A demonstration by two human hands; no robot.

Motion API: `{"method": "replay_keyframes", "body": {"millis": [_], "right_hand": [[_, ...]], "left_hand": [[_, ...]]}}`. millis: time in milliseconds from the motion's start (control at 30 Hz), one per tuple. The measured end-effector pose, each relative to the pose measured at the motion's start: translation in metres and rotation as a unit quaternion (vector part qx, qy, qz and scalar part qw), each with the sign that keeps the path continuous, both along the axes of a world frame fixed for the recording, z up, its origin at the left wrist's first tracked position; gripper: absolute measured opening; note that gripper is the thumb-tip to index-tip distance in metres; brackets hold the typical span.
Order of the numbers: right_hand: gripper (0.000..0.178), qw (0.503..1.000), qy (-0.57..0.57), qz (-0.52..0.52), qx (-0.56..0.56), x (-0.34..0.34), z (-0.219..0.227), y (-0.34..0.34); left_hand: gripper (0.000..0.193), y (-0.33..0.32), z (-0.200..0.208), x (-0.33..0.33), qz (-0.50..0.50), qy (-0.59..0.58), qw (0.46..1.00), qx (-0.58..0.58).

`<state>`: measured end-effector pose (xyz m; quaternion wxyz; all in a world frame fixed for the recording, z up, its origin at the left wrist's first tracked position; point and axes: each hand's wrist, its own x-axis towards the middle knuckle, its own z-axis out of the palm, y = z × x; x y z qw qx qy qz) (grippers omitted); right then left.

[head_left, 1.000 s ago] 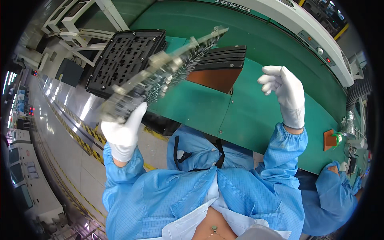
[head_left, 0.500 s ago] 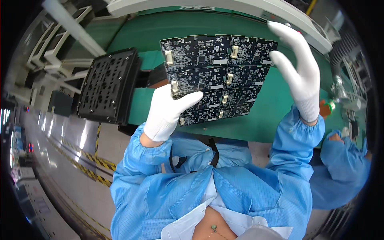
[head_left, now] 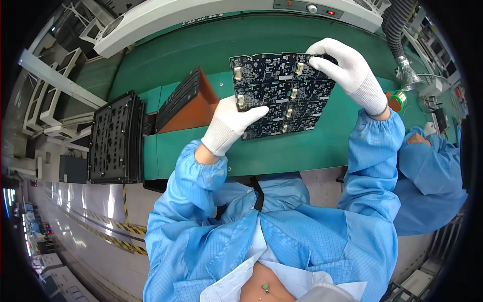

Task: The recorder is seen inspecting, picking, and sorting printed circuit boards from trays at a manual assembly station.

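A black circuit board panel (head_left: 274, 95), made up of several joined boards with pale connectors, is held up tilted over the green bench. My left hand (head_left: 230, 122), in a white glove, grips its lower left edge, with the thumb across the front face and the other fingers hidden behind. At the upper right corner, my gloved right hand (head_left: 347, 70) is closed on the panel, thumb and fingers pinching that corner.
Left of the panel, an orange-brown wedge stand (head_left: 188, 103) bears a black slotted plate. Stacked black perforated trays (head_left: 113, 138) stand at the bench's left end. A co-worker's blue sleeve (head_left: 427, 161) shows at right, near a solder spool (head_left: 399, 99) and a flexible duct (head_left: 400, 45).
My right hand, open and apart from the panel before, has closed on its upper right corner. My view has shifted, showing more of the wedge stand; the left hand keeps its grip.
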<state>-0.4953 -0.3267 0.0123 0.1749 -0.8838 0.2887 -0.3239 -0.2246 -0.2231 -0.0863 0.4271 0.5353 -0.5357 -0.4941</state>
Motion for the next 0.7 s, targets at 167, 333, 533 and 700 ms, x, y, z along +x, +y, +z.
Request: {"method": "replay_keyframes", "body": {"millis": [167, 333, 533, 700], "right_hand": [[0.019, 0.993, 0.037, -0.042, -0.108, -0.016, -0.013, -0.013], [0.021, 0.992, 0.024, -0.017, -0.121, -0.021, -0.017, -0.011], [0.021, 0.985, 0.065, -0.051, -0.154, -0.022, -0.02, -0.006], [0.016, 0.982, 0.046, -0.073, -0.17, -0.02, -0.025, -0.005]], "left_hand": [[0.086, -0.035, 0.0, -0.006, 0.001, 0.092, 0.986, -0.14], [0.052, -0.06, 0.023, -0.02, -0.02, 0.081, 0.978, -0.193], [0.03, -0.063, 0.033, -0.046, -0.013, 0.105, 0.976, -0.19], [0.028, -0.058, 0.035, -0.05, 0.013, 0.079, 0.98, -0.182]]}}
